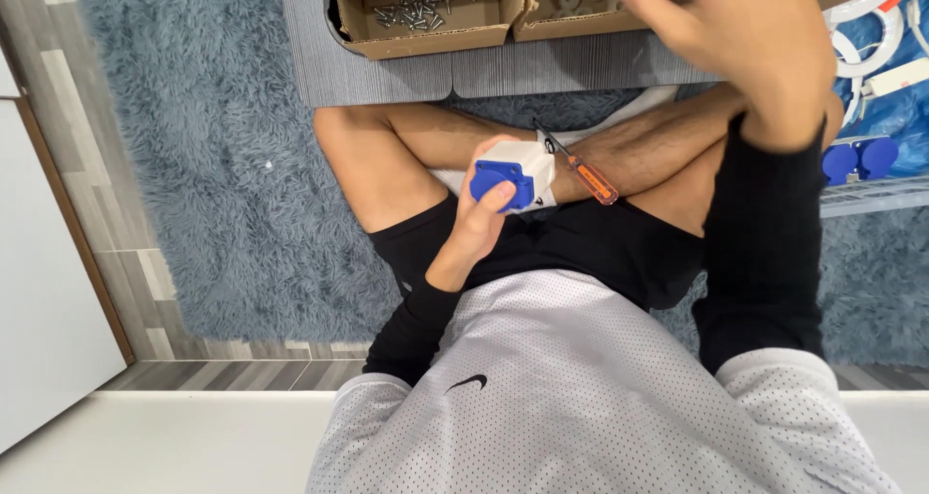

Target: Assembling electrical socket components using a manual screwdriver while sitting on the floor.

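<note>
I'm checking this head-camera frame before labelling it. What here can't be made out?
- Right hand: blurred; whether it grips anything is unclear.
- Second brown cardboard box: contents cut by the top edge and hidden by that hand.
- Blue-and-white plastic socket housing: underside covered by the left hand.

The lap is crowded: the crossed legs (600,155) fill the space between the torso and the grey board (387,73), with an orange-handled screwdriver (585,172) lying across them. Two open cardboard boxes (426,15) line the board's far edge. The shaggy blue rug (213,184) at left lies open. At right, a wire rack (871,194) blocks the way.
</note>
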